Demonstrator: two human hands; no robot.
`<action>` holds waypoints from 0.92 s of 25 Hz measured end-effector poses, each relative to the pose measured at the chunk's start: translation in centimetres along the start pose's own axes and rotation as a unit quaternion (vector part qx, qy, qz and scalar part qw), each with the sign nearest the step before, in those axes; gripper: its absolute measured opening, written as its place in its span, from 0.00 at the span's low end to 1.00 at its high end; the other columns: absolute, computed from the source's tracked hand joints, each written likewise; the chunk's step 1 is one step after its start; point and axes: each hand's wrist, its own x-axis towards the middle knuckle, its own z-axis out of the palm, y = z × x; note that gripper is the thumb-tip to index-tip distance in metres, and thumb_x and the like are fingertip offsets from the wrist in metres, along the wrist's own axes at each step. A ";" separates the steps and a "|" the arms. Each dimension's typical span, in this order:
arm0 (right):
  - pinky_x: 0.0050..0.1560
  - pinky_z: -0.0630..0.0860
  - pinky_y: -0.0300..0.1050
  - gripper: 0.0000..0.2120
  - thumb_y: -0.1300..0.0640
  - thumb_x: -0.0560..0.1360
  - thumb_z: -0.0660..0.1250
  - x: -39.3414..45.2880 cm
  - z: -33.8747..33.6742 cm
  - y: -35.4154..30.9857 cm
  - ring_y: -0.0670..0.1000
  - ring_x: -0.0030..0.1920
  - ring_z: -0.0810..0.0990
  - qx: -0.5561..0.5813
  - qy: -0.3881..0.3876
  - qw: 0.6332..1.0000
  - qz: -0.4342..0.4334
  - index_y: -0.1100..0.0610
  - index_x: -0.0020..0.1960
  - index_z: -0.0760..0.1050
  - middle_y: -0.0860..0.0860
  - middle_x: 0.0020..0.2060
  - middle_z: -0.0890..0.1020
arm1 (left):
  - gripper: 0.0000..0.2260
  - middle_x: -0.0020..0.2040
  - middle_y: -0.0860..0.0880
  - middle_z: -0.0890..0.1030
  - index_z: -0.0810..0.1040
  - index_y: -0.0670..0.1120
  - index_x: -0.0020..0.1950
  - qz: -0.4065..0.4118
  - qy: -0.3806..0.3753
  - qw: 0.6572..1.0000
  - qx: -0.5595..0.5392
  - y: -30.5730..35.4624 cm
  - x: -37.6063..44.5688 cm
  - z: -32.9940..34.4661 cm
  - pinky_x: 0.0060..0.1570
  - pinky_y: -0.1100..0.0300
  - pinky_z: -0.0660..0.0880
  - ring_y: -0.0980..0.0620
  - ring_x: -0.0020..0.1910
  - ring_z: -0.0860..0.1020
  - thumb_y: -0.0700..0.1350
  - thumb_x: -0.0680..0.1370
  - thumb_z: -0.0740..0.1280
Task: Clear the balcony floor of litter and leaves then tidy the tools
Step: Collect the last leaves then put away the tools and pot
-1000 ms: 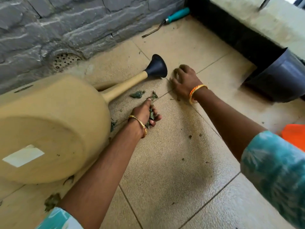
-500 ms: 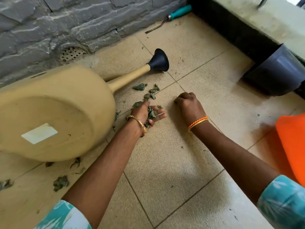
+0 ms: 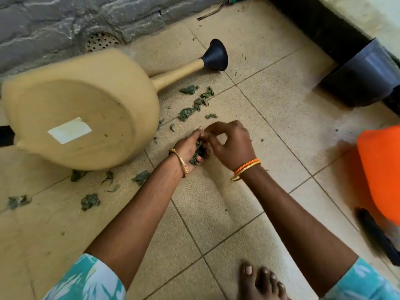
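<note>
Cupped palm-up over the tiled floor [image 3: 216, 230], the left hand [image 3: 190, 148] holds a bunch of green leaf scraps [image 3: 199, 152], its fingers curled around them. Touching it from the right, the right hand [image 3: 231, 146] has thumb and fingers bent and pinched together over the scraps in the left palm; whether it grips a scrap of its own is hard to tell. Far left, loose leaves [image 3: 89, 201] lie scattered on the tiles below a tan watering can [image 3: 82, 122] that lies on its side, its black rose [image 3: 216, 56] pointing right. More leaves [image 3: 194, 105] sit between the spout and the hands. Beyond, by the grey stone wall [image 3: 54, 22], lies a teal-handled hand tool [image 3: 225, 5]. Farther right stand a dark pot [image 3: 368, 76] and something orange [image 3: 381, 169] at the frame's edge.
</note>
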 end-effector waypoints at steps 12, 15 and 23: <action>0.69 0.63 0.57 0.24 0.64 0.75 0.62 8.0 2.5 3.6 0.63 0.70 0.62 -0.169 -0.190 0.964 -0.078 0.56 0.71 0.67 0.60 0.72 0.62 | 0.19 0.18 0.53 0.62 0.60 0.49 0.28 -0.029 0.014 0.991 -0.129 0.3 -0.9 -5.1 0.22 0.70 0.59 0.55 0.16 0.60 0.45 0.79 0.57; 0.58 0.73 0.53 0.13 0.68 0.74 0.63 6.5 2.3 5.2 0.64 0.58 0.76 -0.125 -0.042 0.984 -0.116 0.63 0.56 0.80 0.63 0.56 0.79 | 0.19 0.19 0.53 0.63 0.62 0.49 0.28 -0.029 -0.011 0.988 -0.149 -0.2 -1.0 -5.1 0.28 0.63 0.60 0.55 0.17 0.61 0.46 0.79 0.57; 0.45 0.75 0.29 0.06 0.65 0.70 0.72 -0.7 -0.4 -0.9 0.41 0.43 0.81 0.120 0.030 0.992 0.028 0.57 0.46 0.83 0.47 0.42 0.83 | 0.18 0.25 0.52 0.69 0.70 0.46 0.34 -0.019 -0.016 0.993 -0.115 -0.7 -2.0 -3.3 0.23 0.67 0.69 0.55 0.19 0.64 0.54 0.80 0.58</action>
